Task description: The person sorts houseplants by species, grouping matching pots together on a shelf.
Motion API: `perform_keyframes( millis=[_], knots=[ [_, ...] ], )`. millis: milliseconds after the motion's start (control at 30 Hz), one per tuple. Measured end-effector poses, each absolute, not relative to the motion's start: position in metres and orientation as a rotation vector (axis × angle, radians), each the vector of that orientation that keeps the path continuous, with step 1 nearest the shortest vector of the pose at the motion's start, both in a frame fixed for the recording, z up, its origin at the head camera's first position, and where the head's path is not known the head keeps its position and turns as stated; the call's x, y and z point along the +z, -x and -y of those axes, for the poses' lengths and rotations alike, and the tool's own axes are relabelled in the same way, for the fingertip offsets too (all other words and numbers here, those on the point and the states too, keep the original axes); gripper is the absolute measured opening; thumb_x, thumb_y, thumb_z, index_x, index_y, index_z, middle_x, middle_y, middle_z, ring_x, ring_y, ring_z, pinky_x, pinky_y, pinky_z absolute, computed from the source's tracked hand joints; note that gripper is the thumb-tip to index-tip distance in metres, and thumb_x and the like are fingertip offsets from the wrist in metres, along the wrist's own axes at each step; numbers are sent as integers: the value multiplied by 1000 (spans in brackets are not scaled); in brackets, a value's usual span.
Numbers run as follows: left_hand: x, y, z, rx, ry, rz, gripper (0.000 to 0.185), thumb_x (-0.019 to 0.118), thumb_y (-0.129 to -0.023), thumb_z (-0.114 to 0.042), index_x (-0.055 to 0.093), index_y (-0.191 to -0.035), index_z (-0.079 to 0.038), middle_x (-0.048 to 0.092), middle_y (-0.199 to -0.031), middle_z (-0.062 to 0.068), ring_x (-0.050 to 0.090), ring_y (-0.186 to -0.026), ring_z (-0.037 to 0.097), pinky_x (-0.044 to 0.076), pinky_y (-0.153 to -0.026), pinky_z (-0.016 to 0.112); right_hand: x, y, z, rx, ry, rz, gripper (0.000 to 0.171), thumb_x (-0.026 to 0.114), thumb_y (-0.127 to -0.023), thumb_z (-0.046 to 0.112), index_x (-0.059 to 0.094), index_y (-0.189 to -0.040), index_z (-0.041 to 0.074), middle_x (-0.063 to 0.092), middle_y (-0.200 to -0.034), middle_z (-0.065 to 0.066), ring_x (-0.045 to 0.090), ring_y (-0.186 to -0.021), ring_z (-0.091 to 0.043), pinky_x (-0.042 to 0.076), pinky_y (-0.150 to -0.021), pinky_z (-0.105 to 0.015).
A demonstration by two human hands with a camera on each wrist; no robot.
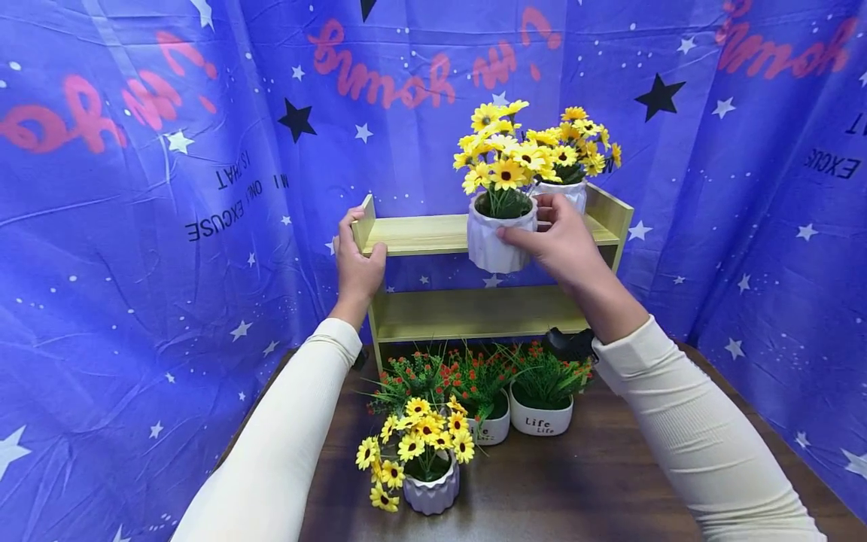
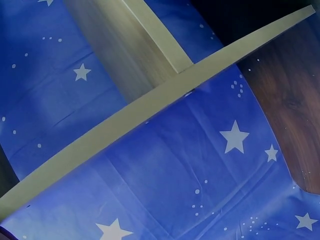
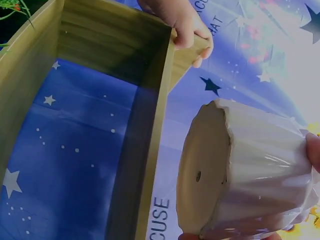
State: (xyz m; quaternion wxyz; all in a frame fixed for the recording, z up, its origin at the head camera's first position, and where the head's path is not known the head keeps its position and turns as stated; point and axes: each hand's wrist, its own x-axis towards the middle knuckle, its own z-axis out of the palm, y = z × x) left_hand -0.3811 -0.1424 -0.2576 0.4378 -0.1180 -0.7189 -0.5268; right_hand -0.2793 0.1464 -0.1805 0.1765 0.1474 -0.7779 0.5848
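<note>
Above three planters (image 1: 493, 429), the right hand (image 1: 569, 245) gripped a white flowerpot (image 1: 497, 242), partly hiding a rear pot (image 1: 574, 193), while the left hand (image 1: 359, 263) gripped the shelf (image 1: 420, 233).

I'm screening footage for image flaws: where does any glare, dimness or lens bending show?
Right wrist: the curtain washes out toward white at upper right, and the pot carries glossy highlights; left wrist: dimmer overall, with the shelf edge looking slightly bowed; head: fairly even light, yellow flowers distinct.
</note>
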Motion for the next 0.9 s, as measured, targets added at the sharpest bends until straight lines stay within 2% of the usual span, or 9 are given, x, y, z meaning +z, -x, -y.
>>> perform_keyframes(
  millis=[167, 300, 400, 567, 767, 900],
  knots=[
    [-259, 382, 142, -1308, 300, 1789, 58, 61, -75, -4, 48, -130, -17, 51, -142, -11, 42, -107, 27, 38, -87, 37, -176, 297, -141, 1687, -400, 2223, 69, 79, -82, 20, 38, -134, -1, 48, -124, -16, 54, -107, -26, 49, -86, -38],
    [-259, 381, 142, -1321, 305, 1773, 58, 61, -74, -4, 48, -130, -17, 50, -142, -11, 42, -107, 27, 38, -87, 38, -173, 308, -139, 1745, -369, 2265, 74, 77, -85, 17, 33, -141, -4, 44, -130, -18, 52, -110, -27, 50, -89, -39],
    [-259, 381, 142, -1321, 306, 1771, 58, 61, -74, -4, 48, -129, -17, 51, -141, -11, 42, -107, 27, 38, -87, 38, -171, 314, -140, 1757, -330, 2323, 78, 75, -87, 21, 28, -145, -4, 43, -134, -20, 51, -113, -30, 50, -90, -42],
    [-260, 381, 142, -1299, 308, 1754, 58, 61, -73, -4, 49, -129, -15, 51, -142, -11, 43, -107, 27, 37, -88, 37, -164, 321, -140, 1653, -305, 2444, 79, 74, -88, 29, 28, -143, -4, 44, -131, -22, 53, -112, -32, 52, -89, -45],
    [-261, 382, 143, -1300, 290, 1734, 58, 60, -72, -3, 50, -128, -11, 51, -142, -12, 42, -107, 26, 37, -87, 38, -157, 332, -137, 1563, -273, 2571, 87, 75, -87, 33, 24, -148, -4, 42, -136, -22, 51, -117, -32, 50, -93, -42],
    [-260, 383, 140, -1302, 301, 1757, 59, 60, -72, -5, 49, -129, -14, 50, -142, -13, 42, -107, 26, 38, -87, 38, -153, 340, -139, 1526, -216, 2605, 91, 76, -85, 35, 24, -149, -2, 42, -139, -22, 50, -120, -32, 50, -93, -42]
  ],
)
